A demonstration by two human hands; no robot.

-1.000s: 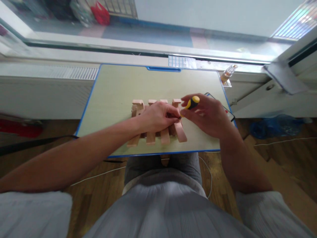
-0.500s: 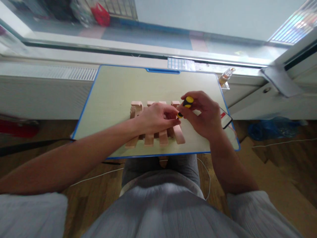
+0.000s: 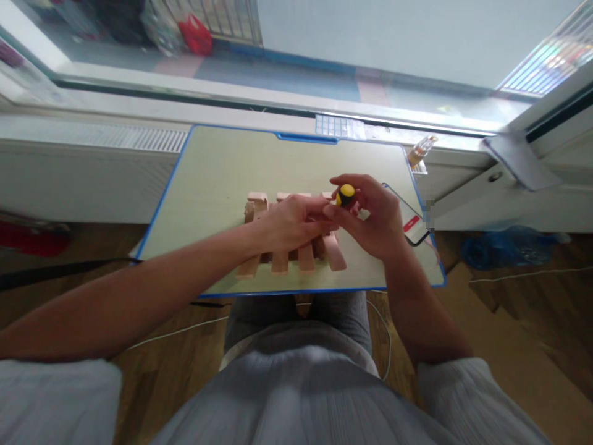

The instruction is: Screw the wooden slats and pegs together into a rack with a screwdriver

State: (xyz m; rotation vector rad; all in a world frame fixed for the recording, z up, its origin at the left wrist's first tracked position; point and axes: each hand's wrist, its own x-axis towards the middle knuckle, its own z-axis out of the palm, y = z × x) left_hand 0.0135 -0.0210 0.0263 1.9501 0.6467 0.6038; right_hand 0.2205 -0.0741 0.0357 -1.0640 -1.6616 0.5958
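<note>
A screwdriver (image 3: 345, 194) with a short yellow-and-black handle is gripped by my right hand (image 3: 370, 213), its tip hidden behind the fingers. My left hand (image 3: 294, 219) lies across a slatted wooden piece (image 3: 280, 262), its thumb and fingers pinched together against the fingers of my right hand. Whatever the left fingers hold is covered. The wooden piece has several pale slats with curled far ends and rests near the front of a small table (image 3: 222, 161) with a blue rim.
A phone (image 3: 407, 216) lies on the table's right side. Beyond the far right corner stands a clear bottle with amber contents (image 3: 420, 150). A window sill and radiator (image 3: 152, 139) run along the back. A blue plastic bottle (image 3: 509, 247) is on the floor at right.
My right hand has shifted slightly left, and the screwdriver handle has turned more end-on to me. More of the phone shows. The left hand stays at the wooden piece.
</note>
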